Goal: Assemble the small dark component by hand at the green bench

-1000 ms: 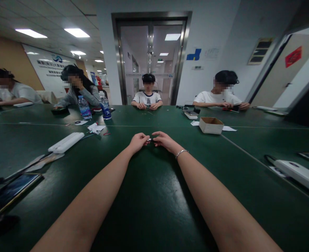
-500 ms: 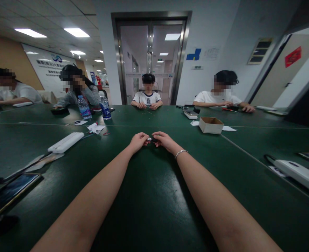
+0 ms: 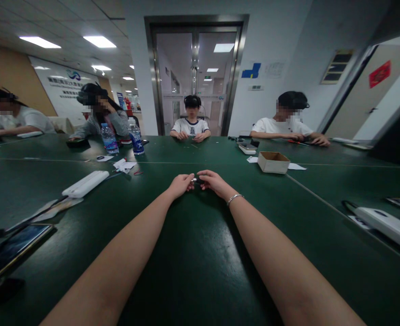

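Between my hands, above the green table [image 3: 200, 253], is a small black object with a shiny silvery end [image 3: 197, 180]. Its exact kind is too small to make out. My left hand [image 3: 182, 184] pinches the silvery end on the left with thumb and fingers. Closed on the dark end is my right hand [image 3: 215, 182], with a silvery bracelet [image 3: 234, 198] on its wrist. The fingers cover much of the object.
At left lie a white power strip [image 3: 86, 184] and a phone [image 3: 18, 246]. Two bottles, one of them labelled blue [image 3: 136, 139], stand farther back. An open cardboard box [image 3: 273, 163] and another power strip [image 3: 386, 226] are at right. Several people sit across the table.
My left thumb and fingers have shifted slightly on the silvery end. My right hand stays almost still, and the object remains between both hands.
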{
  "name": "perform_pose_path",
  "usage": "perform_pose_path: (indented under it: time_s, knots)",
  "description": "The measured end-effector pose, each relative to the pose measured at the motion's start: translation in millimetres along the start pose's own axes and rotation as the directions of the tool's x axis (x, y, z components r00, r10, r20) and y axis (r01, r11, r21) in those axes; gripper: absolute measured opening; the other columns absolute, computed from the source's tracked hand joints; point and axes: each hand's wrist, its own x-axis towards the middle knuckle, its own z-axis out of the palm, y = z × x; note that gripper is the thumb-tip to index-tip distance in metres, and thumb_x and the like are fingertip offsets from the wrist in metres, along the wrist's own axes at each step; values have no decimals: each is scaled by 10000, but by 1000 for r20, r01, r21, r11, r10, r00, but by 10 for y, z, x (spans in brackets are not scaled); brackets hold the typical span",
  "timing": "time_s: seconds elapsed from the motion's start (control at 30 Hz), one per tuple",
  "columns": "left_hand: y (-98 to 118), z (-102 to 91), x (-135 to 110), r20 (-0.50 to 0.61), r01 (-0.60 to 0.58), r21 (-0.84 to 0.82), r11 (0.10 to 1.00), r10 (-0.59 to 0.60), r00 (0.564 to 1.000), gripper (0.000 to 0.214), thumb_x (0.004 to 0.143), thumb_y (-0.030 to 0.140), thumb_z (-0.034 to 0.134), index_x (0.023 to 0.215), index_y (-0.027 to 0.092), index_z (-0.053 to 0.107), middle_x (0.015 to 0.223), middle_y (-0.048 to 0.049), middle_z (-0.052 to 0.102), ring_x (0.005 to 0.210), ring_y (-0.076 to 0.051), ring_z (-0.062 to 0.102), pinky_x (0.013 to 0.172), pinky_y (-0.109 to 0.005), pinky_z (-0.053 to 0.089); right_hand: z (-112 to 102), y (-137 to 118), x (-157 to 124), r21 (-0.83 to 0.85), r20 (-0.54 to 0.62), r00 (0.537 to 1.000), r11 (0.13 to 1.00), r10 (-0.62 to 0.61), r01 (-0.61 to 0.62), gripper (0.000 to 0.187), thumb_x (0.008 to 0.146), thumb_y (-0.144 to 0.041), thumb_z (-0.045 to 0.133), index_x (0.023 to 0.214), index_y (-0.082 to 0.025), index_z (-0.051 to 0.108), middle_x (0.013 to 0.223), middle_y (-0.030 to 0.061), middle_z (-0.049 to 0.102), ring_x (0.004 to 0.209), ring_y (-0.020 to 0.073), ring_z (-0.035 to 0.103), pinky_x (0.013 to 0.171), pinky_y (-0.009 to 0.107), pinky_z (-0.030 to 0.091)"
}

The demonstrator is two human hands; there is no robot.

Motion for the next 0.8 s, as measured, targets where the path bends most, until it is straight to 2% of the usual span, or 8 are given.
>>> perform_pose_path:
  time_s: [0.2,0.33,0.43,0.57,0.8]
  knots:
    - [51,5,-32,1,42,28,999,-42,999,469,808,545,417,572,152,520,524,-33,575,459,-106,492,491,-233,392,1,-3,-1,1,25,1000,1000,2,-2,138,815,-82,543,928,-151,579,681,3,595,481,71,542,454,170,503]
    - [73,7,-37,47,41,-18,999,-41,998,395,808,465,427,600,150,545,567,-32,586,486,-104,493,503,-227,387,-9,4,4,6,23,1000,1000,-1,1,137,813,-79,542,926,-146,578,704,8,600,471,67,536,455,175,502]
    - [60,3,-27,71,21,20,1000,-23,997,349,782,426,461,585,151,547,598,-33,598,510,-104,492,514,-224,381,-11,-2,-4,9,25,1000,1000,-4,4,139,811,-71,538,923,-143,579,704,7,593,484,71,544,457,174,500]
    - [0,-3,-7,75,-21,116,993,13,997,497,806,527,370,507,157,514,596,-52,601,512,-112,494,544,-240,397,-3,-17,-16,3,34,999,1000,-10,10,134,814,-64,527,915,-137,577,689,6,588,487,72,546,460,173,500]
    - [-50,15,3,-21,-38,200,979,43,999,410,814,506,378,697,161,567,651,-29,597,543,-126,532,539,-247,407,-1,-17,-17,-7,53,999,1000,-13,14,160,789,-52,555,919,-139,587,682,-2,591,474,63,537,454,164,494]
